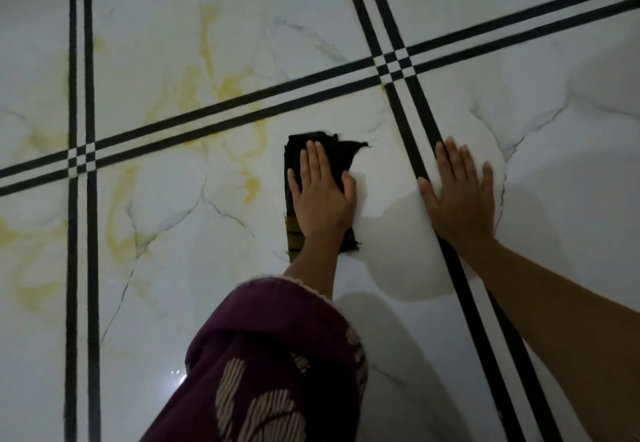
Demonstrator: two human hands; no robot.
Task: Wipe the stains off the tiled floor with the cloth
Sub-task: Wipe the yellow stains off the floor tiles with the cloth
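Note:
A dark folded cloth [341,157] lies on the white marble-patterned tiled floor [346,19] near the middle of the view. My left hand [320,195] presses flat on the cloth with straight fingers. My right hand [460,195] rests flat on the bare floor to the right, across a black double stripe [415,130]. Yellow stains [225,88] spread over the tiles to the left of the cloth, with more yellow stains [31,289] at the far left edge.
Black double stripes [81,268] run across the floor in a grid and cross at the upper right and the left. A maroon patterned sleeve [277,355] covers my left forearm at the bottom centre.

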